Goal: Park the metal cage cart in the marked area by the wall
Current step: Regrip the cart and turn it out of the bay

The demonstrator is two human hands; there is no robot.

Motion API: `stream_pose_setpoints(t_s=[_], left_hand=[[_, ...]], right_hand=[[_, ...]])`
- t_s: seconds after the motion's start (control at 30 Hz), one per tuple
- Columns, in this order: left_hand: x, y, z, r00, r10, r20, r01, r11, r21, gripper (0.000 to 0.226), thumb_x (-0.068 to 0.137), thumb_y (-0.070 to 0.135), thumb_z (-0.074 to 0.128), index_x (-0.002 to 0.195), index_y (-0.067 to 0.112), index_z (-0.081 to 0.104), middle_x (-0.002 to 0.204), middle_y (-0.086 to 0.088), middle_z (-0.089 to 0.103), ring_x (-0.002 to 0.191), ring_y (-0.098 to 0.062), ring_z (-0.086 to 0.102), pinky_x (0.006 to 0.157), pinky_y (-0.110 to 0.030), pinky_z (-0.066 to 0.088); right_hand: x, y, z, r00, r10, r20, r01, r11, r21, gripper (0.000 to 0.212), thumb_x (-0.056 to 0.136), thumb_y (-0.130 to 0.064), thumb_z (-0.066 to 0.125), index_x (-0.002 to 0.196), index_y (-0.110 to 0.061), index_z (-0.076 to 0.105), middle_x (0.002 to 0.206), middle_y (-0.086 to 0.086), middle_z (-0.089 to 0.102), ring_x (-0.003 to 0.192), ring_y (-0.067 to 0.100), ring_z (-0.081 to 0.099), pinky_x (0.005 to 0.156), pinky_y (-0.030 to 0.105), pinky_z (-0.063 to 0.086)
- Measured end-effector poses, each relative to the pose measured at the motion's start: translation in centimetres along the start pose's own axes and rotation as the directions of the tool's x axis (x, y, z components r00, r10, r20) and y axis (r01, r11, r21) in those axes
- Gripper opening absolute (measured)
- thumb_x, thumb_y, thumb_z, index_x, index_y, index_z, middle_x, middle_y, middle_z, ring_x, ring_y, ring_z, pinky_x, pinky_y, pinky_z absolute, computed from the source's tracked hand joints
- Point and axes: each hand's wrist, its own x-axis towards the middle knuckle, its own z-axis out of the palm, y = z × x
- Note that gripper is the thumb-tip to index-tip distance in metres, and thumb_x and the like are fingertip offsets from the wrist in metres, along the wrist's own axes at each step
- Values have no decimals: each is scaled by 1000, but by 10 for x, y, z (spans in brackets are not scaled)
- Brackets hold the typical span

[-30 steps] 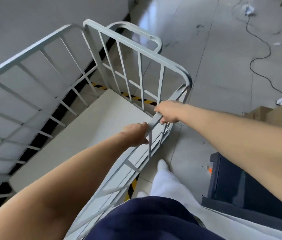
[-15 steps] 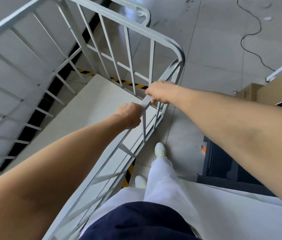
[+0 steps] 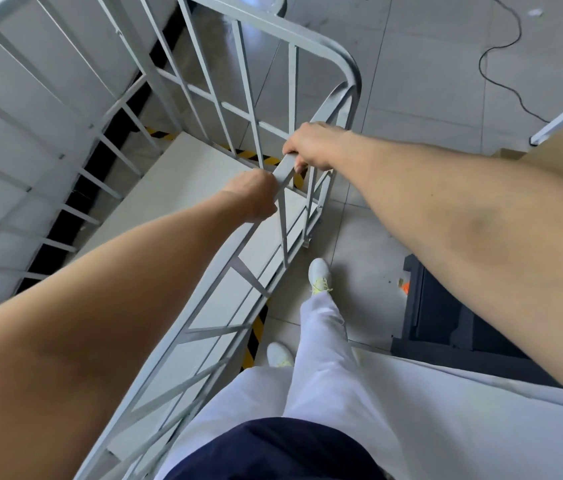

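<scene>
Head view, the only one. Your left hand (image 3: 254,194) is wrapped around the top rail of the metal cage cart (image 3: 155,216), fingers curled under it, and your right hand (image 3: 311,147) grips the same rail just further along, near the rounded corner post (image 3: 351,88). Both are closed fists on the bar, no spread fingers.

The cart sits close against the wall (image 3: 24,109), its far side running along the black skirting. Yellow-black floor tape (image 3: 256,336) shows under the near side and again past the end panel, so the cart looks mostly inside the marked area; whether it is fully in, you cannot tell from here.

Handling: welded steel tube, rigid, won't flex. Likely heavy-ish but the deck (image 3: 155,209) is bare, so it should roll easily and may overshoot. Painted rail is smooth, so keep a full wrap. The top rail is the right place to hold; hands near one corner give steering leverage.

Orientation: long axis runs parallel to the wall, from bottom left of frame toward top centre. The end panel (image 3: 249,91) faces away from you. Your feet (image 3: 320,273) are just beside the near side, so watch the toes.
</scene>
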Motion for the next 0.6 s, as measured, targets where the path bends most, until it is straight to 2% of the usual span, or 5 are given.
stream_pose_setpoints(t_s=[0.13,0.33,0.43,0.53,0.6], left_hand=[[3,1,-6,1000,1,10,-1,1000,1,29,90,20,62,114,2,62,88,-10,52,76,-27,51,57,-31,39],[5,3,-10,999,23,32,-24,1000,4,36,90,24,63,118,1,61,89,-10,51,78,-25,51,67,-30,39],[4,3,-10,999,34,38,-34,999,13,38,90,23,64,120,0,60,89,-10,51,78,-24,50,68,-29,40],[3,3,-10,999,37,33,-38,999,16,38,90,23,64,119,0,60,89,-9,51,78,-24,50,67,-28,39],[4,3,-11,998,35,43,-36,999,15,36,90,23,63,118,0,61,89,-9,51,78,-24,50,66,-28,38]], right_hand=[[3,1,-2,1000,-1,9,1,1000,19,10,85,-6,62,84,-16,61,72,5,50,80,29,49,53,23,28],[7,3,2,1000,29,3,-29,998,54,17,84,3,56,81,-13,62,63,0,50,78,26,49,50,21,26],[7,2,2,1000,31,2,-31,998,59,15,85,0,58,83,-14,63,65,2,51,78,27,50,50,20,26],[7,2,1,1000,28,2,-28,998,65,15,86,-1,58,85,-14,65,77,8,59,77,26,51,50,20,27],[9,3,0,1000,28,8,-28,998,54,11,85,-3,62,82,-14,63,72,7,56,76,27,50,50,20,28]])
